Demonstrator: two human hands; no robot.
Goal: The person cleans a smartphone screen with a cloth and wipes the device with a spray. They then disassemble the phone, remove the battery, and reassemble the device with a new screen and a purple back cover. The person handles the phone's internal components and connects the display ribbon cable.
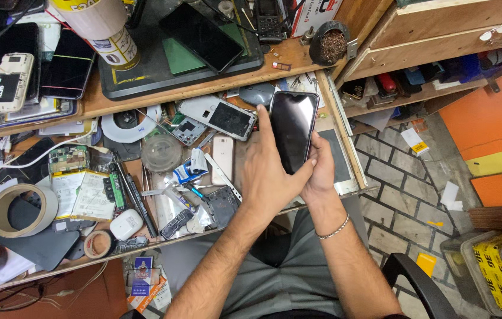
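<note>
A wooden workbench fills the upper left, with an open drawer pulled out below it, both crowded with parts. To the right lies a tiled floor and a dark chair arm, cut off at the bottom edge. On the bench sit a black mat and, on it, one dark phone; more dark screens at the far left run out of view.

Both hands meet over the drawer, clamped on one black phone held upright, screen facing up. The left hand wraps its near side with the index finger stretched along the edge; the right hand, a thin bracelet at its wrist, grips from behind, so its palm is mostly hidden.

Two rolls of tape show at left: a wide tan one and a small one. A cracked phone back lies just left of the held phone. The small loose pieces beneath the hands are probably screws and clips, though they are too jumbled to count.
</note>
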